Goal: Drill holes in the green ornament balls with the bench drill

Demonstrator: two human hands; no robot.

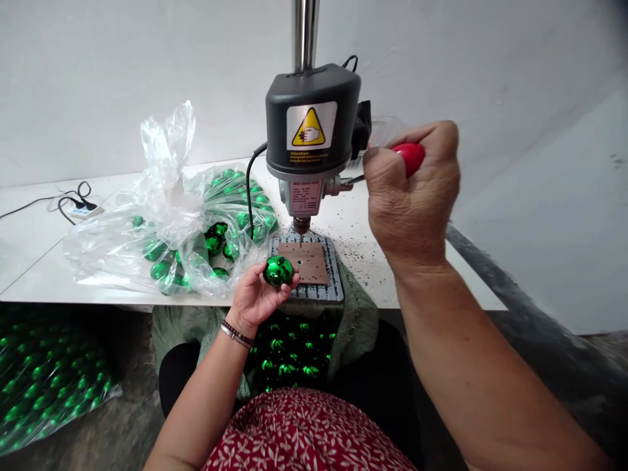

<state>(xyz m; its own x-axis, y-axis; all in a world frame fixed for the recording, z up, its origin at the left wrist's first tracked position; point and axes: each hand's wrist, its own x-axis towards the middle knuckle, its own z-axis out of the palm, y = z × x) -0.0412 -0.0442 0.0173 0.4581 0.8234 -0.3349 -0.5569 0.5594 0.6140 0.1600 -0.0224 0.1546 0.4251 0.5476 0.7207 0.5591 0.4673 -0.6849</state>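
"First, where is the ball?"

"In your left hand (252, 294), the ball (279, 271) sits at your fingertips, thumb on one side, fingers on the other. Grip narrow, fitted to the ball. In view it overlaps the near left part of the board (314, 255); height above it cannot be told. Ball and bit (301, 240) are apart."

"And the other grip?"

"Your right hand (415, 203) is closed in a fist on the red knob (411, 159) of the lever, at the side of the drill (314, 124). Whether the bit is turning: cannot tell."

"So how best to work this?"

"Judgement: keep your left fingers low on the ball's sides, well clear of the line under the bit. The hole (300, 261) in the board looks a useful centring mark. The shell is glossy and may slip, so hold it steady without squeezing. Press the lever slowly and evenly, only with the ball settled. Mind the bracelets (236, 333) near any turning part."

"Farther out?"

"Dark shavings (356, 261) lie on the table right of the base (336, 281). More balls show in a clear bag (171, 203) to your left, and others below the table's edge, before you."
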